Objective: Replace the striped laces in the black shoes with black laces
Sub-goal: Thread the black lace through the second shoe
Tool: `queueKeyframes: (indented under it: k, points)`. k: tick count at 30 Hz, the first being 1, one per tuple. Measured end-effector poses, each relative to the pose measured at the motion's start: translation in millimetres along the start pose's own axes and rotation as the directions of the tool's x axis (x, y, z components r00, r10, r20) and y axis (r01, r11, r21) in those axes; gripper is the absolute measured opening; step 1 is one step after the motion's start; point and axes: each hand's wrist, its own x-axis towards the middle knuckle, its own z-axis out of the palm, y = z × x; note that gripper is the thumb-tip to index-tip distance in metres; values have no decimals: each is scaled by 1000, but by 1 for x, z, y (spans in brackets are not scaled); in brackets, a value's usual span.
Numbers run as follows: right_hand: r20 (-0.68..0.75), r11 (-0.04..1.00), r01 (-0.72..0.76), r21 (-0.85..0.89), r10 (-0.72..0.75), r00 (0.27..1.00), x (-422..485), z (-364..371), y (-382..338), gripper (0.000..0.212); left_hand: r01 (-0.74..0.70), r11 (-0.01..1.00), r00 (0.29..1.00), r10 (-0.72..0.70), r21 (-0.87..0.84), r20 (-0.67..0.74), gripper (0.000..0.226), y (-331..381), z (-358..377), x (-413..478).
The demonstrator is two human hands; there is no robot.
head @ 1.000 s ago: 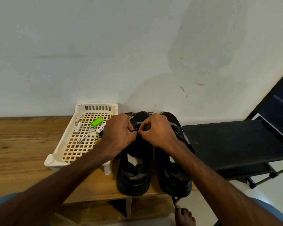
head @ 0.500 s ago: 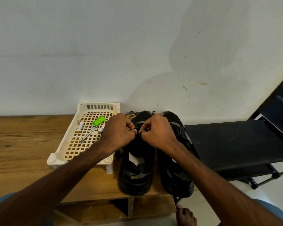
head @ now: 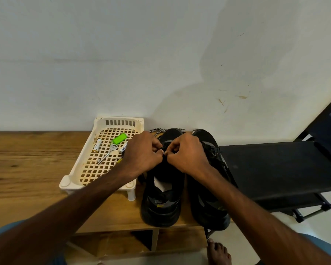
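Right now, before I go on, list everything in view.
shoes: 2, black, side by side on the table's right end
striped laces: count unclear, black-and-white, behind the toes by the wall
black lace: 1, black, over the shoe beside the tray
tray: 1, cream, left of the shoes
batteries: 2, white, in the tray
key: 1, silver with a green tag, in the tray
table: 1, wood
rack: 1, black, right of the table
foot: 1, bare, on the floor
left hand: pinches the black lace
right hand: pinches the black lace
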Motion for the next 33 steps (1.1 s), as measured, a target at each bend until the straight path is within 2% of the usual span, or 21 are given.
queueKeyframes:
  k: [7, 12, 14, 18, 21, 26, 33]
  points:
    - [82, 997, 70, -42, -67, 994, 2, -3, -1, 10, -21, 999, 1000, 22, -24, 1, 21, -2, 0, 0]
    - [29, 998, 36, -44, -35, 999, 1, 0, 0, 11, -34, 999, 998, 36, -42, 44, 16, -1, -2, 1]
    - [35, 998, 43, -37, -42, 999, 3, 2, 1, 11, -14, 997, 996, 21, -71, 90, 9, -2, -6, 2]
    - [53, 998, 64, -3, -64, 997, 7, 1, 7, 3, 98, 970, 979, -54, -224, 194, 17, -10, -14, 8]
    - [94, 997, 78, -3, -77, 993, 8, -1, 8, 7, 36, 977, 986, -1, -209, 166, 7, -14, -14, 10]
    - [189, 998, 65, -21, -60, 980, 8, -8, 12, 24, -67, 983, 986, 91, -169, 137, 12, -13, -9, 11]
    - [158, 998, 62, -20, -58, 986, 6, -8, 11, 22, -159, 983, 980, 168, -95, 103, 15, -10, -6, 8]
